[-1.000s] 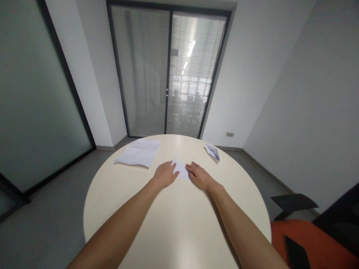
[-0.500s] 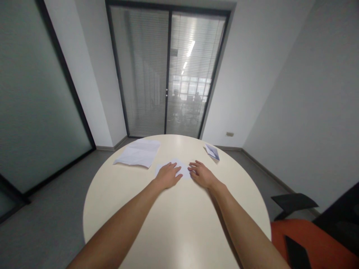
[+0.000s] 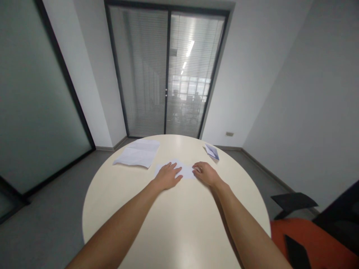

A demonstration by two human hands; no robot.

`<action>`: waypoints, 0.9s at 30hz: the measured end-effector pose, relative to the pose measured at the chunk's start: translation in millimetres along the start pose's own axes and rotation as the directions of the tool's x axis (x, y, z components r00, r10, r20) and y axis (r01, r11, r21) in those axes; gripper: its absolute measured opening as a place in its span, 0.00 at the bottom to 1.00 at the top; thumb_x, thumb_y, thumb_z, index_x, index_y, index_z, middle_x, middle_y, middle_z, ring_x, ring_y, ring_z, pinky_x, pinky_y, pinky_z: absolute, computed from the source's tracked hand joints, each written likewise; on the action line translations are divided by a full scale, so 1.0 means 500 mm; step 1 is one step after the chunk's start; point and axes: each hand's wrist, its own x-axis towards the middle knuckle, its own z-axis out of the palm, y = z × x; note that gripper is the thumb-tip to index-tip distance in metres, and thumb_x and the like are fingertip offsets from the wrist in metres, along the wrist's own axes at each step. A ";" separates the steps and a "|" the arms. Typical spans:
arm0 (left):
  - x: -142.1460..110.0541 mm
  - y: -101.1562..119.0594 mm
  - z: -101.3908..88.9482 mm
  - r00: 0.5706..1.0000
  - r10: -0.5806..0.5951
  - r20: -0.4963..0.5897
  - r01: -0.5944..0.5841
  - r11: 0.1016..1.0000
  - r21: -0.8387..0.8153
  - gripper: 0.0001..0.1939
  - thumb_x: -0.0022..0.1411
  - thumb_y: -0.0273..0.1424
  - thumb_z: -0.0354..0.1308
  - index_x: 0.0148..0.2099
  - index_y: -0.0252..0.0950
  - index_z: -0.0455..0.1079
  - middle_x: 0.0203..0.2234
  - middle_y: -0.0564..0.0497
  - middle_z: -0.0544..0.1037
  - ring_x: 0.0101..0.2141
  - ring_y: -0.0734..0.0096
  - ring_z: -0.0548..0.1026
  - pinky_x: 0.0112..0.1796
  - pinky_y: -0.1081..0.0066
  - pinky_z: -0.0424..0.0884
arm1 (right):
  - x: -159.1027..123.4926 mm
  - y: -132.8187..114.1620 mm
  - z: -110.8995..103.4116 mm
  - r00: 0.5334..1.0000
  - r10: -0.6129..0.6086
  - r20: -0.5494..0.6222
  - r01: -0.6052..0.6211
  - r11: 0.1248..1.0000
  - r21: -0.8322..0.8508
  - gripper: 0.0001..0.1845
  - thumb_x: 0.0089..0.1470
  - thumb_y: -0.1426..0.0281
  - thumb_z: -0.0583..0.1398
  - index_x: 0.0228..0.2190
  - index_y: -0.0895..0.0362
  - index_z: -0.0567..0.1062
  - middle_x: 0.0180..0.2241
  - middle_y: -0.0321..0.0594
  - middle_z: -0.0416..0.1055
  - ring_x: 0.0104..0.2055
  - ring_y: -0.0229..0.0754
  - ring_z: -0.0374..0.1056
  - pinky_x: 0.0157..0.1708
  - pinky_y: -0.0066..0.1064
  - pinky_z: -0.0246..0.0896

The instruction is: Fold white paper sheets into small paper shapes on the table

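A small white sheet of paper [image 3: 187,173] lies on the table in front of me, partly under my hands. My left hand [image 3: 167,175] rests flat on its left part, palm down, with the fingers spread. At the paper's right edge is my right hand [image 3: 206,173], its fingers curled in and closed on that edge. The fingertips partly hide the right corner of the sheet.
The round cream table [image 3: 174,216] fills the middle. A larger creased white sheet [image 3: 138,152] lies at its far left, and a folded piece of paper [image 3: 212,151] at the far right. An orange chair [image 3: 305,239] with black armrests stands at the right.
My right hand has shifted slightly to the right, and its spread fingers have curled in at the paper's edge. My left hand has stayed in place on the sheet.
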 end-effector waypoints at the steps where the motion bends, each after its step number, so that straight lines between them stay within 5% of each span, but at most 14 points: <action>1: 0.000 -0.001 -0.001 1.000 0.001 0.000 -0.001 1.000 -0.004 0.28 0.71 0.46 0.47 0.67 0.41 0.65 0.66 0.42 0.64 0.65 0.46 0.61 0.63 0.50 0.57 | 0.000 0.004 0.004 1.000 0.010 -0.017 -0.010 1.000 0.004 0.16 0.57 0.65 0.60 0.46 0.57 0.80 0.49 0.47 0.77 0.53 0.49 0.71 0.56 0.37 0.62; 12: 0.009 0.010 -0.006 0.948 0.311 -0.070 -0.316 0.945 -0.083 0.20 0.72 0.29 0.45 0.58 0.41 0.73 0.59 0.47 0.74 0.58 0.60 0.70 0.59 0.58 0.65 | 0.005 0.020 0.020 1.000 0.005 -0.024 -0.004 1.000 0.027 0.19 0.58 0.63 0.61 0.47 0.61 0.80 0.54 0.54 0.73 0.55 0.51 0.70 0.59 0.39 0.61; 27: 0.002 0.016 -0.008 0.935 0.347 -0.077 -0.352 0.933 -0.072 0.21 0.72 0.39 0.47 0.61 0.36 0.69 0.61 0.43 0.71 0.60 0.57 0.67 0.61 0.56 0.61 | 0.006 0.015 0.028 0.999 -0.014 -0.039 0.016 0.999 0.051 0.17 0.57 0.68 0.60 0.46 0.60 0.79 0.50 0.52 0.76 0.53 0.50 0.71 0.57 0.38 0.62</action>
